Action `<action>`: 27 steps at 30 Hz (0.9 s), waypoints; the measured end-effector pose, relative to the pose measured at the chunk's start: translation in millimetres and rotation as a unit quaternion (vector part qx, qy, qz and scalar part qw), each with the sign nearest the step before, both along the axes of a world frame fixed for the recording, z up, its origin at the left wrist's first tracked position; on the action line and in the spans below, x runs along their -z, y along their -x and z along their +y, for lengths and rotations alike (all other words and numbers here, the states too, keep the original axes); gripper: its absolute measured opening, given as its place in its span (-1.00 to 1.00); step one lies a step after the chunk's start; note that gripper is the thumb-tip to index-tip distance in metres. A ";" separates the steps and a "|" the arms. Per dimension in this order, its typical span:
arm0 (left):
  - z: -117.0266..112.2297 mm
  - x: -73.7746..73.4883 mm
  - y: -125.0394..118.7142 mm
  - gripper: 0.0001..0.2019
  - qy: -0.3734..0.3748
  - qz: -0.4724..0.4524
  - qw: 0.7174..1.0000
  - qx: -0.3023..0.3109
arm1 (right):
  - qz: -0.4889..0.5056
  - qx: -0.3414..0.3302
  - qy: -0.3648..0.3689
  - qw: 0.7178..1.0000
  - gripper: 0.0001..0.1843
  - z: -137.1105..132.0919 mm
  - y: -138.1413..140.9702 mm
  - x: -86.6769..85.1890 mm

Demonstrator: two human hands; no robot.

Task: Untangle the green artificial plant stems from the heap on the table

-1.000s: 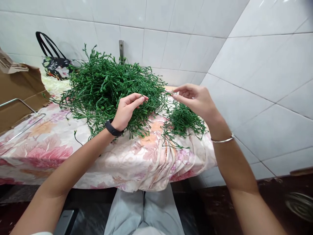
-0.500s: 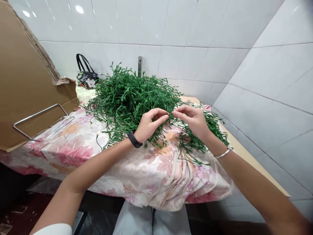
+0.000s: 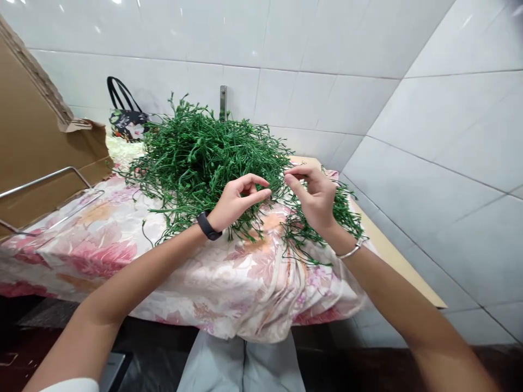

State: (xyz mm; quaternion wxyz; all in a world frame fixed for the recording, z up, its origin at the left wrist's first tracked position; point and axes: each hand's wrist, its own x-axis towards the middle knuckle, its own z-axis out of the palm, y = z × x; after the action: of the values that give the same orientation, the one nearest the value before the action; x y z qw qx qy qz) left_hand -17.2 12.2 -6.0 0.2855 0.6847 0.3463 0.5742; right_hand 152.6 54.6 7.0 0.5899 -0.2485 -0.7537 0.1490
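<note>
My left hand [image 3: 241, 200] hovers in front of a big heap of green artificial plant stems [image 3: 212, 149]. Its thumb and index fingertips are slightly apart, and nothing shows between them. To its right, my right hand [image 3: 314, 197] has thumb and index finger pressed together. Whatever that pinch may hold is too thin to make out against the greenery. Beneath and beside the right hand lies a smaller bunch of green stems [image 3: 304, 239], partly hidden by it. A short gap separates the two hands.
A floral cloth [image 3: 175, 288] covers the table, bunched at the front. On the left stand a cardboard box [image 3: 44, 130] and a bent metal wire frame [image 3: 44, 179]. A floral bag [image 3: 128, 124] sits behind the heap. Tiled walls [image 3: 327, 103] close off the back and right.
My hands have drawn slightly apart from nearly touching fingertips, and the left thumb and index finger have parted. The whole view has shifted, so the scene sits further left.
</note>
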 end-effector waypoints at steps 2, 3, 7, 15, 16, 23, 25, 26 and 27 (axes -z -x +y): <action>-1.6 1.2 -1.3 -0.80 0.000 0.017 1.000 0.005 | -0.003 -0.028 0.011 1.000 -0.91 -0.9 0.2 0.3; -2.3 1.9 -1.9 -0.80 -0.001 0.021 1.000 0.003 | -0.003 -0.042 0.021 0.999 -0.91 -1.4 0.1 0.4; -3.7 3.2 -3.2 -0.80 0.011 -0.010 1.000 0.000 | -0.017 -0.071 0.050 0.996 -0.88 -3.6 -0.6 -0.6; -0.6 4.5 0.5 -0.82 -0.054 0.025 0.995 -0.086 | -0.180 -0.020 -0.062 0.982 -0.83 -6.3 -1.7 -3.0; -0.5 4.9 0.6 -0.81 -0.051 0.032 0.995 -0.086 | -0.195 -0.011 -0.072 0.978 -0.85 -6.3 -1.7 -3.2; -1.7 2.9 1.1 -0.83 -0.033 0.004 0.995 -0.094 | -0.119 -0.075 0.031 0.990 -0.86 -4.2 -2.2 -3.8; -1.4 2.1 1.7 -0.83 -0.036 -0.005 0.994 -0.103 | -0.082 -0.158 0.112 0.978 -0.85 -4.0 -1.9 -4.3; -1.1 1.8 2.0 -0.83 -0.037 -0.012 0.993 -0.108 | -0.066 -0.195 0.152 0.967 -0.83 -4.2 -1.7 -4.7; -0.8 1.6 2.3 -0.83 -0.038 -0.021 0.993 -0.113 | -0.051 -0.224 0.183 0.956 -0.81 -4.6 -1.6 -5.2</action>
State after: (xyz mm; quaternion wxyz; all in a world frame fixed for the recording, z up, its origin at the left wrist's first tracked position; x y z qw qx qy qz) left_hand -19.5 11.3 -7.6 0.2002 0.6394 0.3931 0.6297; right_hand 154.2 50.0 12.2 0.4463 -0.1841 -0.7789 0.4002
